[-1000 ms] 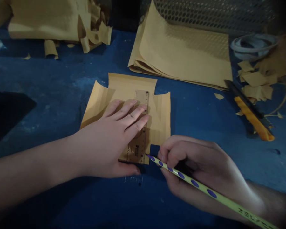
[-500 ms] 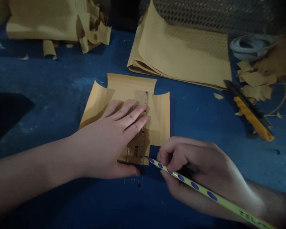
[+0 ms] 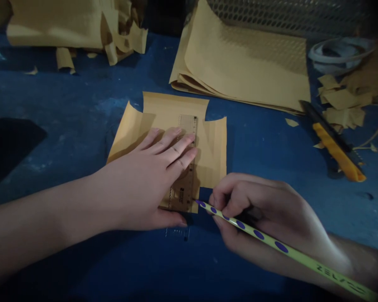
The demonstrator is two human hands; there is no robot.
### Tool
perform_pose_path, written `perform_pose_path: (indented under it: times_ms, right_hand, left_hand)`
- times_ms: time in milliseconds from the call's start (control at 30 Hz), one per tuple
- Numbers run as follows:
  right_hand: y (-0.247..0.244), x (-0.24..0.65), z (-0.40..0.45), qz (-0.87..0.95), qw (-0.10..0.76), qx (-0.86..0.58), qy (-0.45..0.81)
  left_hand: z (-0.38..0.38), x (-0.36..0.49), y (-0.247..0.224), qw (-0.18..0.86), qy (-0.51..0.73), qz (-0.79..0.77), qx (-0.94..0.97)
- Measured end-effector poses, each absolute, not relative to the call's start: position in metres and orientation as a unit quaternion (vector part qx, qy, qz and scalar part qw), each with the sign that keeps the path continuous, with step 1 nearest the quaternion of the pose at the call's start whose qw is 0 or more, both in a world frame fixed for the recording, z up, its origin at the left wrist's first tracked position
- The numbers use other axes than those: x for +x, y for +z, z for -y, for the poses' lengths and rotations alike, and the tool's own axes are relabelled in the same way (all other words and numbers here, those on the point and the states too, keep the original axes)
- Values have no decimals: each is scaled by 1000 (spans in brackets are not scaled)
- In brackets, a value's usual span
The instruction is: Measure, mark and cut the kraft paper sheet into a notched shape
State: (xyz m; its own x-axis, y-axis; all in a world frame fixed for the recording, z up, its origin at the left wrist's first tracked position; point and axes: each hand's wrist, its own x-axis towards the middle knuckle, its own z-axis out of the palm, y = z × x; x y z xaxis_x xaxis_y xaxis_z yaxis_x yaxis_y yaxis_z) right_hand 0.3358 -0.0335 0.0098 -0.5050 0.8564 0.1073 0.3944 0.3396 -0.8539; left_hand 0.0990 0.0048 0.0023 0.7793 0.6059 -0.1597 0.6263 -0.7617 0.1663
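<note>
A brown paper cutout (image 3: 212,155) with notched corners and upturned flaps lies before me on the blue surface. Across it lies a clear plastic ruler (image 3: 183,197), its lower end sticking out past the paper's near edge. My left hand (image 3: 145,180) is spread flat over the ruler and paper, fingers apart, hiding part of both. Between the thumb and fingers of my right hand (image 3: 255,214) is a pale green pencil (image 3: 269,240) with purple dots. Its tip meets the paper beside the ruler's right edge, near the bottom.
A stack of folded brown paper (image 3: 248,67) lies behind, by a perforated metal mesh (image 3: 271,19). At right are a yellow-and-black cutter (image 3: 337,147), paper scraps (image 3: 346,100) and a white ring-shaped roll (image 3: 340,54). More brown paper (image 3: 56,25) stands at back left.
The pencil tip has moved slightly up along the ruler's edge, with my right hand. My left hand keeps its place on the ruler; the whole view has shifted a little.
</note>
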Motion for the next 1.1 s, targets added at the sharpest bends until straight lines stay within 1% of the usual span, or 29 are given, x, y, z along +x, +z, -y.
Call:
perform_pose_path:
  times_ms: [300, 500, 1100]
  right_hand:
    - [11, 335, 31, 762, 260, -418, 420]
    - [11, 335, 30, 763, 265, -404, 429]
    - [14, 335, 31, 746, 267, -425, 438]
  left_hand:
    - [-4, 100, 6, 89, -45, -334, 937]
    - [-4, 102, 7, 93, -48, -339, 935]
    - [-4, 100, 7, 87, -40, -332, 938]
